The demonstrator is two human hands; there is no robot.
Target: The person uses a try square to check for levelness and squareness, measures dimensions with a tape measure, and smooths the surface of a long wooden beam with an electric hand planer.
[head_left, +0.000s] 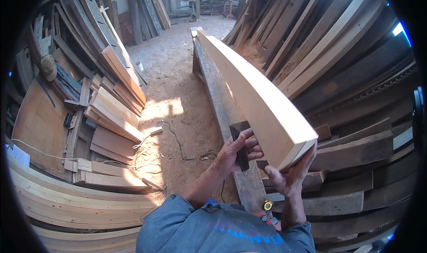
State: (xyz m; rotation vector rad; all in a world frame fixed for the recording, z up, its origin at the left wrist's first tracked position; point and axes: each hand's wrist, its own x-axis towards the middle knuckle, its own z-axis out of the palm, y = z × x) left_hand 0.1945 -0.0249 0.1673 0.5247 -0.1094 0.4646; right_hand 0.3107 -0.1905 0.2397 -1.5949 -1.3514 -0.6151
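Note:
A long, pale, squared timber beam (pixel 262 106) slants away from me, its near end raised above a narrow dark bench plank (pixel 218 97). Its far end reaches the far end of that plank. My right hand (pixel 293 177) is wrapped round the near end from below and the right side. Between the thumb and fingers of my left hand (pixel 233 153) is a dark L-shaped piece (pixel 241 148), close to the beam's left face. What the piece is exactly, I cannot make out.
A yellow tape measure (pixel 267 205) and a red tool (pixel 262 216), partly hidden, lie near my body. Stacked boards (pixel 118 110) stand left; dark planks (pixel 351 150) crowd the right. A cable (pixel 173 137) with a power strip (pixel 156 130) crosses the sawdust-covered floor (pixel 169 84).

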